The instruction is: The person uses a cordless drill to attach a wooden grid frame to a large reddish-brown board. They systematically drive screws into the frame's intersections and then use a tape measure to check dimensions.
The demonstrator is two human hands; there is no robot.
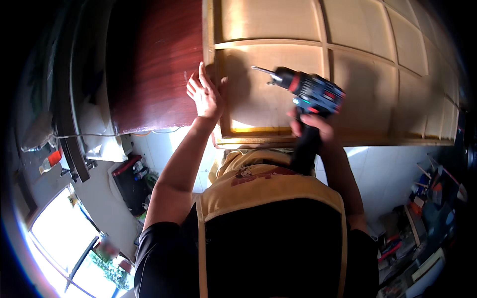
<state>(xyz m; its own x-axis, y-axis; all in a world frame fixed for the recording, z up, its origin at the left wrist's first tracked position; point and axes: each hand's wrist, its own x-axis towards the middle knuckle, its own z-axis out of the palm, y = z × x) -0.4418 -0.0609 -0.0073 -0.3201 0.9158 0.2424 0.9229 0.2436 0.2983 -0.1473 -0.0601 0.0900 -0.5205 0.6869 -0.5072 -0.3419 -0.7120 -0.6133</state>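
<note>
My right hand is wrapped round the grip of a black and red cordless drill, whose bit points to the left and a little away from me. The drill is held above a light wooden panel divided by thin strips into several shallow compartments. My left hand lies with fingers spread at the panel's left edge, over the seam with a dark red wood-grain board. Its thumb reaches to the panel's frame. Whether the fingers press on the board or the frame I cannot tell.
A thin cable runs along the board's near edge. At far left lie plastic bags and a bottle with an orange label. Tools and scraps are heaped on the right. A bright window is at lower left.
</note>
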